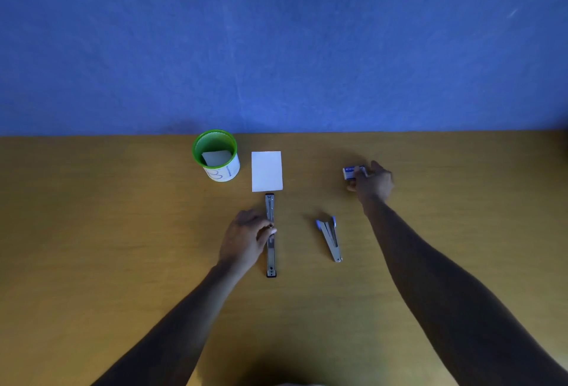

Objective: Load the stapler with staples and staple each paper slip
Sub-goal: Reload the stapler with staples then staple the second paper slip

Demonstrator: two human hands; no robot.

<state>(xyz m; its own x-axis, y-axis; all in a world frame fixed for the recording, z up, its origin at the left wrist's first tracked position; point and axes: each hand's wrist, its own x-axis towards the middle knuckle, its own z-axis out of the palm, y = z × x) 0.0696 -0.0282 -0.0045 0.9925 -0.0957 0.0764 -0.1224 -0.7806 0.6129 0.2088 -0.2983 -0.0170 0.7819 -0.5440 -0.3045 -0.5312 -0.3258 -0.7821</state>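
Showing the loading step under way: the stapler (270, 235) lies unfolded flat on the table (92, 232), its long axis running from the near side toward the far edge, channel up. The left hand (246, 241) holds it at mid-length, fingers (267, 232) curled onto the metal rail. The right hand (373, 184) reaches to the staple box (350, 172), right of centre near the far edge; its fingers are bent around the box's right end and appear to pinch it, though whether a strip is already drawn out cannot be told.

Risks, as judged from this layout:
1. The box is small and light; a 1-handed pull may drag or tip it and scatter staples over the table.
2. A staple strip breaks easily if pinched hard or carried at an angle; a broken strip may jam in the channel.
3. If the left hand loosens, the unfolded stapler can pivot and push the paper slip (266, 171), whose near edge lies just beyond the stapler's tip.
4. The staple remover (330, 239) lies between the 2 forearms, close to the likely return path of the right hand, and could be knocked.

Open room: the far edge runs just behind the green cup (215, 155), slip and box, leaving little margin there. Wide bare table lies to the far left, far right and near side.
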